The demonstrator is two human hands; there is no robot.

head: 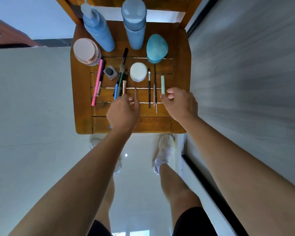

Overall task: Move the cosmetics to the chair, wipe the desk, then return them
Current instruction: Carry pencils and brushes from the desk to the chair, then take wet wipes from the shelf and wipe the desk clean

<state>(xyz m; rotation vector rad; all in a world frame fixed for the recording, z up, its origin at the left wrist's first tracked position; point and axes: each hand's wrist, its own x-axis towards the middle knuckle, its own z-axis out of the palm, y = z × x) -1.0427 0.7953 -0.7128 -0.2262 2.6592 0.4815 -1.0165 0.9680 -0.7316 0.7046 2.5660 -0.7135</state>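
Cosmetics lie on the wooden chair seat (82, 92). At the back stand two blue bottles (99, 29) (134, 26), a teal egg-shaped case (157, 46) and a pink-lidded jar (85, 50). A white round compact (138, 71), a small dark pot (110, 72), a pink pen (97, 82) and thin brushes (149, 87) lie in the middle. My left hand (123, 111) curls over the near ends of a bundle of brushes and pens (120, 82). My right hand (179, 103) pinches the near end of a mint-green stick (162, 84).
The grey desk top (245, 74) runs along the right of the chair, its dark edge (211, 189) near my right arm. White floor tiles (32, 99) lie to the left and below. My feet in white shoes (165, 150) stand in front of the chair.
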